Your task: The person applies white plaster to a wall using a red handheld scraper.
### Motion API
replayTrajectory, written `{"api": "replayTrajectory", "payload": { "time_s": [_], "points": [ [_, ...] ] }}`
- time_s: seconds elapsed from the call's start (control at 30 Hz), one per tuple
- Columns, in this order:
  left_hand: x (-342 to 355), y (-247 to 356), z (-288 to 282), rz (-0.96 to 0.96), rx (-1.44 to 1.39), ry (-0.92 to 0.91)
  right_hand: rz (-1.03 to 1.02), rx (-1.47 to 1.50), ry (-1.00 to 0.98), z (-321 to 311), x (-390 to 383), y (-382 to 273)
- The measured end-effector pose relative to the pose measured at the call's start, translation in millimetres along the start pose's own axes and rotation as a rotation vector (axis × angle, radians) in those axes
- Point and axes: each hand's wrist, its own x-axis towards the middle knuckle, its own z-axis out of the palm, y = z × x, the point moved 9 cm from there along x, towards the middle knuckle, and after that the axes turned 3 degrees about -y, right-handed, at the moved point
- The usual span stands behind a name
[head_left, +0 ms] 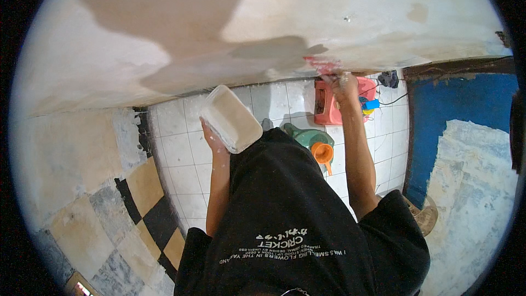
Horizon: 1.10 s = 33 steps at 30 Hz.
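My left hand (215, 138) grips the side of a rectangular tub (236, 123), tilted, with a pale cream inside and whitish smears on its rim and wall. White flecks speckle the fingers. Out to the right, my right hand (345, 86) is closed around a flat red scraper (322, 64), blurred by motion and streaked with white. The scraper is at the lower part of the patchy cream-white wall (329, 11); whether its edge touches the wall I cannot tell.
Below my right arm stands a pink plastic stool (327, 104) with a blue object (371, 104) on it. Nearer are a green container (309, 134) and an orange dipper (322, 153). A black cloth-like bundle (389, 79) and cables lie by the blue panel (455, 93). White tiles (183, 178) cover the floor.
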Motion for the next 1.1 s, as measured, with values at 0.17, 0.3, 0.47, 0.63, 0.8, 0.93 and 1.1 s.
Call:
{"api": "replayTrajectory", "payload": {
  "time_s": [0.17, 0.3, 0.47, 0.63, 0.8, 0.93, 1.1],
  "points": [
    [2.1, 4.1, 10.0, 0.0, -0.045, -0.028, 0.098, 0.163, 0.043, -56.4, 115.2, 91.4],
    [-1.1, 9.0, -13.5, 0.0, -0.024, 0.056, 0.048, 0.164, -0.124, -19.0, 134.1, 55.7],
    [-13.1, 14.6, -22.1, 0.051, -0.064, 0.1, -0.191, -0.743, -0.193, 27.4, 11.1, -31.5],
    [-21.9, 14.5, -26.3, 0.088, -0.021, 0.146, 0.239, -0.031, 0.121, -48.9, 80.7, 79.5],
    [-18.7, 16.3, -21.3, 0.097, 0.017, 0.094, -0.544, -1.072, -0.216, 18.7, 93.7, -23.1],
    [-19.8, 17.2, -36.4, 0.097, -0.002, 0.163, -0.252, -0.951, -0.301, 14.9, 23.0, -65.5],
    [-20.4, 19.1, -29.4, 0.106, -0.072, 0.114, -0.033, -0.249, -0.135, -45.1, 48.1, 8.7]
  ]
}}
